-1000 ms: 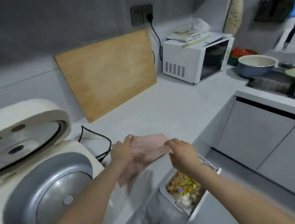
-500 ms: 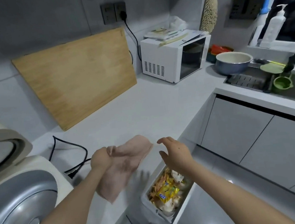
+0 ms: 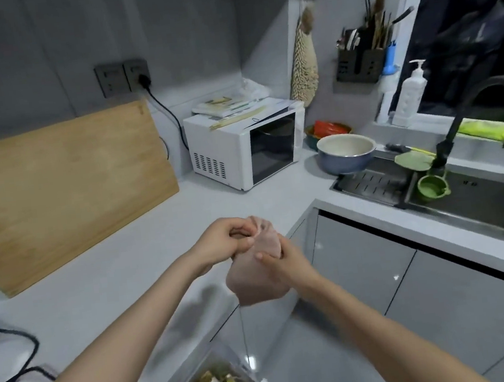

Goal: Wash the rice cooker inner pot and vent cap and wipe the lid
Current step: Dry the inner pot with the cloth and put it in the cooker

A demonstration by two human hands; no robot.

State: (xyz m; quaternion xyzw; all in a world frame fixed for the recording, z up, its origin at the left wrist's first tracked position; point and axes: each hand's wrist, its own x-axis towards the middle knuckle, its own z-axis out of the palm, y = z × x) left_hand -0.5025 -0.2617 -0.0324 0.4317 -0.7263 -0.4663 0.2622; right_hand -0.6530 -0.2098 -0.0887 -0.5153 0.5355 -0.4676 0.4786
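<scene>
Both forearms reach forward and the hands meet in the air above the bench's (image 3: 121, 268) front edge, near its inside corner. Left hand (image 3: 225, 241) is knuckles-up, its grip curled and pinching the top of the bunched pink cloth (image 3: 252, 288). Right hand (image 3: 284, 265) sits just below, thumb pressed across the cloth, fingers wrapped behind. The pot (image 3: 345, 156) is on the bench at the sink's (image 3: 481, 199) left edge.

Cool, dim light: we see soft shadows beneath the left hand (image 3: 228, 240) and right hand (image 3: 281, 266), frame edges bowed and blurred.
</scene>
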